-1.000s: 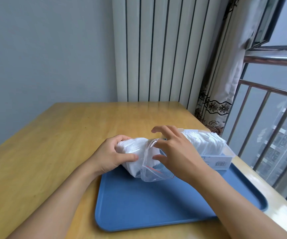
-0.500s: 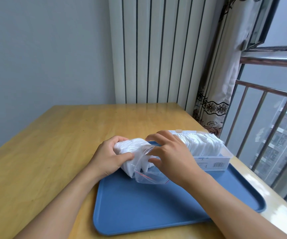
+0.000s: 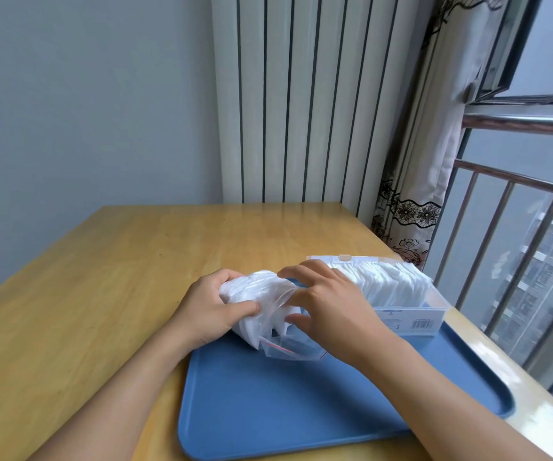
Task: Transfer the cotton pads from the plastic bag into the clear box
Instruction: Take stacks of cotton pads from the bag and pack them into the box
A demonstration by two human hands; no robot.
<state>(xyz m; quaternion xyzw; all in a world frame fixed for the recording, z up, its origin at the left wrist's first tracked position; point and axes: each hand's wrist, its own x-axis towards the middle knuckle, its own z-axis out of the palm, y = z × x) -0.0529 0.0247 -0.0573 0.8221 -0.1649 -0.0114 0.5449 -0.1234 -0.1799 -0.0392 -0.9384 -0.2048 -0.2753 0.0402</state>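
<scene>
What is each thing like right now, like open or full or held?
Plastic bag: open at its mouth, pads inside, held over the tray.
Clear box: lid open, packed with pads.
Left hand: grips the bag.
Right hand: fingers at the bag's mouth.
Blue tray: flat on the table.

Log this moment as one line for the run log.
left hand: grips plastic bag of cotton pads | right hand: at bag mouth | clear box: open, already holds pads, on blue tray
</scene>
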